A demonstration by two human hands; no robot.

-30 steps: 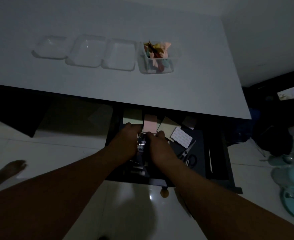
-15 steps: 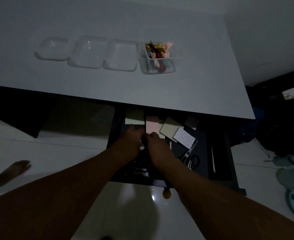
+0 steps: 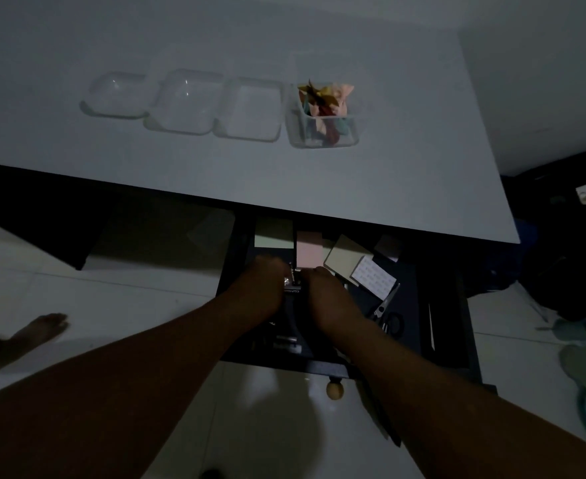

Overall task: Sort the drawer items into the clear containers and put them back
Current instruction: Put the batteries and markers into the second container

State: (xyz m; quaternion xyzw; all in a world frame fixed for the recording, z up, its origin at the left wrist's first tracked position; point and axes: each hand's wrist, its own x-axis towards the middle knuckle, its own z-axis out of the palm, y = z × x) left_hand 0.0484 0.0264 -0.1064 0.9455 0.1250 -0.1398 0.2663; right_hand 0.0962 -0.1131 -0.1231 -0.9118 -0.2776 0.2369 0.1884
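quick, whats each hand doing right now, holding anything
Left hand: down in the open drawer, fingers curled; too dark to tell its grip.
Right hand: beside it in the drawer, grip likewise cannot be told.

The whole scene is sitting in dim, bluish light. The desk top is catching the most of it, while the open drawer is sinking into near-black shadow. The left hand is smearing with motion blur. Straight edges are bowing outward, probably from the wide lens.
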